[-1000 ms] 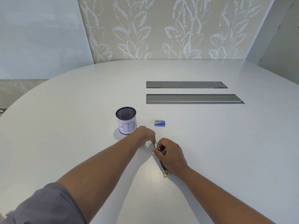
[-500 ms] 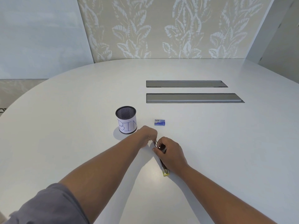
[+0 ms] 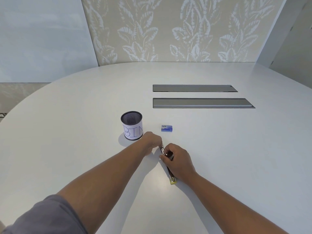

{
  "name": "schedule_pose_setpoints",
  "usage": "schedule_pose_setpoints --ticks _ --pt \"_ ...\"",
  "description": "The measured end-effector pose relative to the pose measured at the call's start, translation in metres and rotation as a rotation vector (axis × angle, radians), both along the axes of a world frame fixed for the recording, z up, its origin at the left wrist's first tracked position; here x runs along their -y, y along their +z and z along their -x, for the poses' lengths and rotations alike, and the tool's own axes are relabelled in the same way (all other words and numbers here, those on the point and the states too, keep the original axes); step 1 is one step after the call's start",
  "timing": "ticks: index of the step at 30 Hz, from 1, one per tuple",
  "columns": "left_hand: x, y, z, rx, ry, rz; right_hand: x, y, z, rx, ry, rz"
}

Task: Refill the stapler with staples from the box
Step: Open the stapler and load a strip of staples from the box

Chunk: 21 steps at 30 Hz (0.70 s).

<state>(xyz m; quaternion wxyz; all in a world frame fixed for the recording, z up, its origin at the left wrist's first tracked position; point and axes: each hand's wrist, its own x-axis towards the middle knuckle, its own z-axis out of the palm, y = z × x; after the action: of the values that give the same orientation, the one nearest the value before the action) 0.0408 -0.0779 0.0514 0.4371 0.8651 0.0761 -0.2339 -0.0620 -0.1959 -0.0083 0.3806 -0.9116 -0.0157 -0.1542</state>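
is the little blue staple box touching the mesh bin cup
Apart. The head view shows bare white table between the staple box and the mesh cup.

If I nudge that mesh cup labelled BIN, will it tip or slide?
The black mesh cup with the paper BIN label looks light, so it would probably slide on the smooth white table. It stands upright, about as wide as tall, so tipping seems unlikely unless pushed near the rim.

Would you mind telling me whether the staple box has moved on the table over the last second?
No. The staple box lies in the same spot beside the bin cup.
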Motion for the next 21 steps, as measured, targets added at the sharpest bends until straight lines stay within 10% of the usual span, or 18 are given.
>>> schedule_pose_setpoints --ticks 21 --pt "0.0086 -0.0005 -0.0005 -0.035 0.008 -0.072 -0.0003 0.0012 0.0005 -0.024 -0.002 -0.036"
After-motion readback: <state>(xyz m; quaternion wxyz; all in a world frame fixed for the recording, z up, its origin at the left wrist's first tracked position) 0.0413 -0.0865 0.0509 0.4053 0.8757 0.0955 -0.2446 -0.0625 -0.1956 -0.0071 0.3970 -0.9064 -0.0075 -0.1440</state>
